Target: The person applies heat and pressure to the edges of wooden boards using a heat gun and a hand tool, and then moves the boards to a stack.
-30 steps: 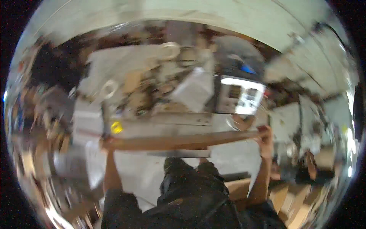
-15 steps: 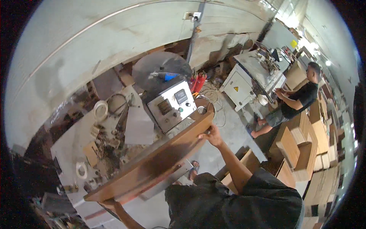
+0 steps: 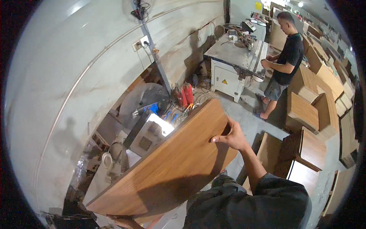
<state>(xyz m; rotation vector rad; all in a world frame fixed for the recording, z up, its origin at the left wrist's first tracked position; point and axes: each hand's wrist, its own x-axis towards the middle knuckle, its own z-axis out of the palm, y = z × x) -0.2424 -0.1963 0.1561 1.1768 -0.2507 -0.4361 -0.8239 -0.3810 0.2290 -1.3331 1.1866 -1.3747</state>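
Observation:
A brown wood-grain board (image 3: 171, 160) slants across the middle of the head view, its broad face tilted up toward me. My right hand (image 3: 234, 138) grips its right-hand edge, the thumb lying on the face and the other fingers out of sight behind. At the lower left corner my left hand (image 3: 124, 221) holds the board from beneath; most of its fingers are hidden. Just beyond the board is a control box (image 3: 146, 135) with a lit white panel, partly covered by the board.
Two red fire extinguishers (image 3: 184, 95) stand past the board, near cables. A person (image 3: 289, 53) works at a white machine table (image 3: 238, 51). Stacked boards (image 3: 305, 149) and wooden boxes (image 3: 305, 110) line the right. A grey disc (image 3: 141, 101) leans by the wall.
The board has turned from nearly edge-on to showing its broad face, still in both hands. My view has swung, so the control box now sits lower and more hidden.

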